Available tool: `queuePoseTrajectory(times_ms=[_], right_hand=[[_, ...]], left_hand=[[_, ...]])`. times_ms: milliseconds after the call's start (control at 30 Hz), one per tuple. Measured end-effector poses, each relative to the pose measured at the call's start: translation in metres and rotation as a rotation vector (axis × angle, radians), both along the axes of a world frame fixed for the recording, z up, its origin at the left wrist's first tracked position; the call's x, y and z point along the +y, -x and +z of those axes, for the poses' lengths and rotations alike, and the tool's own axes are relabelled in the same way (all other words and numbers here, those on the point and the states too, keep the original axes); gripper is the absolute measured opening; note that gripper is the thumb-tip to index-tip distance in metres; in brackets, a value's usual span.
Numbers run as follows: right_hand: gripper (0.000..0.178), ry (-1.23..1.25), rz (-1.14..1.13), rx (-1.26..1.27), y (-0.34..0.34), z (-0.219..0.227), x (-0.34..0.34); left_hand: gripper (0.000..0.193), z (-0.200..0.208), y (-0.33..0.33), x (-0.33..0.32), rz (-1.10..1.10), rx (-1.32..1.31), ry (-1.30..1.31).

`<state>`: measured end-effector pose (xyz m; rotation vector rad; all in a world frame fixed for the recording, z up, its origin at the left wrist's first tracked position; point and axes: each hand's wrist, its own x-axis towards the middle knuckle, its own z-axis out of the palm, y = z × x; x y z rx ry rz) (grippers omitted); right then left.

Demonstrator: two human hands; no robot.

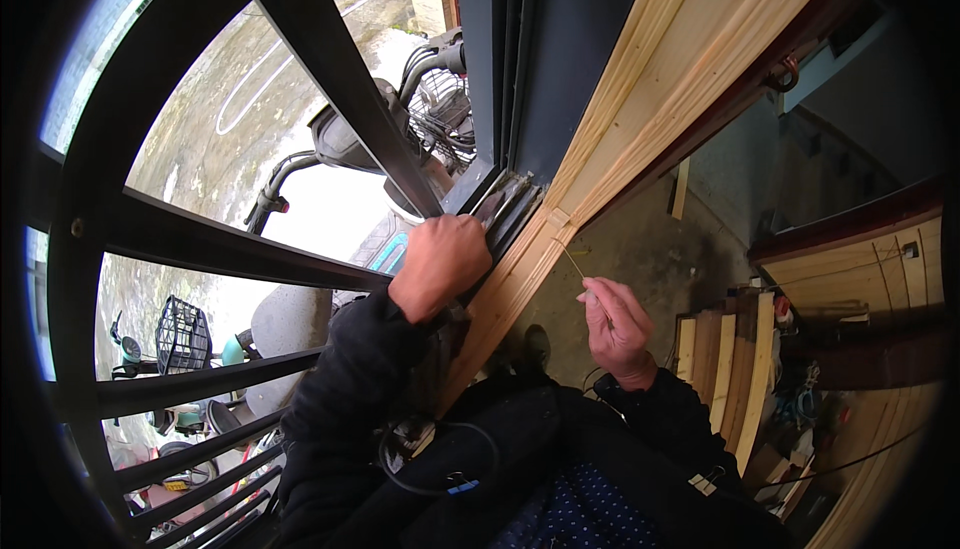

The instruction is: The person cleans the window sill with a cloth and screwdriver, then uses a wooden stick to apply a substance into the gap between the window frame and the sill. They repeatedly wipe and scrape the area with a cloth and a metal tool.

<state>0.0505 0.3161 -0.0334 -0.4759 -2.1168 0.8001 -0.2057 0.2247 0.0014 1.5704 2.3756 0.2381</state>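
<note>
Bright pavement (180, 139) with a parked scooter (340, 139) lies beyond the dark window bars (220, 249), while a dim floor (650, 239) and a stack of boards (725, 349) show on the indoor side. Between them, in the head view, a pale wooden trim (515, 279) runs on a slant, a small wood block (558, 216) on it near its right edge.

At the trim's left edge, by the corner of the window frame, the left hand (442, 261) is curled into a fist; I cannot tell whether it has anything inside. Right of the trim, the right hand (618, 324) pinches a thin pale stick (572, 257), thumb and fingertips together on its lower end. The stick's far end points up toward the trim's right edge, near the block; whether it touches is unclear.

The step in hand seems to be fine fingertip handling of the stick beside the trim. The next move probably calls for a light pinch and a steady wrist, since something so slender could snap.

No brand or label is legible; a yellow plate (176, 485) outside is too small to read.
</note>
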Motion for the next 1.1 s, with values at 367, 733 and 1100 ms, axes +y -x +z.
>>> queuePoseTrajectory(times_ms=[367, 733, 1100], right_hand=[[0.02, -0.031, -0.036, -0.024, -0.001, 0.002, -0.001], [0.02, -0.032, 0.018, -0.037, -0.004, 0.0, 0.0], [0.02, -0.031, 0.023, -0.041, -0.003, -0.002, -0.002]], left_hand=[[0.033, -0.03, 0.002, 0.018, 0.009, 0.044, -0.187], [0.035, -0.015, -0.004, 0.0, 0.069, 0.04, -0.059], [0.02, -0.013, 0.006, 0.011, -0.038, 0.094, -0.033]])
